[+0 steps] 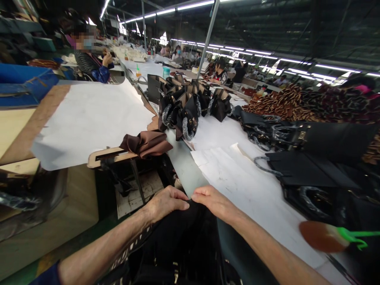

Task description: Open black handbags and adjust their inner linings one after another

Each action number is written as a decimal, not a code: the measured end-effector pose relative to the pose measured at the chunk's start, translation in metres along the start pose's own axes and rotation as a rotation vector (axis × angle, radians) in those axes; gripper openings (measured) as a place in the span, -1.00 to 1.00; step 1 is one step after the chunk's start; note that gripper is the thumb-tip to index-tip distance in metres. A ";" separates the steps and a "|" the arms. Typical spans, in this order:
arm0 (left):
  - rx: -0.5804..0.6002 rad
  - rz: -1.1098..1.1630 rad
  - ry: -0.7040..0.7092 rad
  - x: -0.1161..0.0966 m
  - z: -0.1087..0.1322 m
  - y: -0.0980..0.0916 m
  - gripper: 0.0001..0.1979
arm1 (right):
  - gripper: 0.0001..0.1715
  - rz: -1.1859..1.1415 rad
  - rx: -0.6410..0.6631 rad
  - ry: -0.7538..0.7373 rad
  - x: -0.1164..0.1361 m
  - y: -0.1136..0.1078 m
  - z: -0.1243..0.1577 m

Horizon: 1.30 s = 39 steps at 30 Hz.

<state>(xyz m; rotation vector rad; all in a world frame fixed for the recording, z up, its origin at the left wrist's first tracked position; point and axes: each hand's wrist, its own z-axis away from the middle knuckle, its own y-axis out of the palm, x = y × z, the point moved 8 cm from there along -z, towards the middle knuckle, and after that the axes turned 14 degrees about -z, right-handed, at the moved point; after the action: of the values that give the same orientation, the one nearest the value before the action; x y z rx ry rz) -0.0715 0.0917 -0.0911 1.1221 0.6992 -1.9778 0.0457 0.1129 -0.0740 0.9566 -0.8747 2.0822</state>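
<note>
A black handbag (181, 245) with gold-coloured metal fittings lies low in front of me, against my body. At its upper edge, my left hand (166, 204) pinches the black material between thumb and fingers. Close beside it, my right hand (212, 201) grips the same edge, fingertips pressed together. Only a small gap separates the two hands. Just beyond them runs a grey-green strip of table (185, 166). Brown lining cloth (145, 143) is bunched over the end of a slotted wooden board (109, 156), ahead and to the left.
Several black bags with plastic-wrapped handles (184, 99) stand ahead on white paper (222, 166). More black bags (314, 170) lie at the right. A bottle with brown contents and green nozzle (322, 236) is near my right forearm. A masked co-worker (92, 59) sits at far left.
</note>
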 end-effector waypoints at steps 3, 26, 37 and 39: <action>0.016 -0.009 -0.004 -0.002 0.001 0.001 -0.71 | -0.60 -0.106 0.037 0.032 -0.007 -0.001 -0.001; 0.075 -0.012 0.046 -0.007 0.005 -0.001 -0.74 | -0.81 0.312 0.000 -0.132 0.033 0.004 0.015; 0.009 -0.002 0.094 -0.008 0.001 -0.004 -0.72 | -0.88 0.489 0.006 -0.249 0.054 0.020 0.021; 0.036 -0.027 0.091 -0.011 0.003 -0.005 -0.72 | -0.85 0.445 0.011 -0.275 0.052 0.019 0.019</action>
<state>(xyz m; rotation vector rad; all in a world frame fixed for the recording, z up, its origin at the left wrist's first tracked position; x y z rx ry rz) -0.0731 0.0956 -0.0797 1.2360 0.7322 -1.9789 0.0108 0.1029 -0.0276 1.1544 -1.3176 2.3552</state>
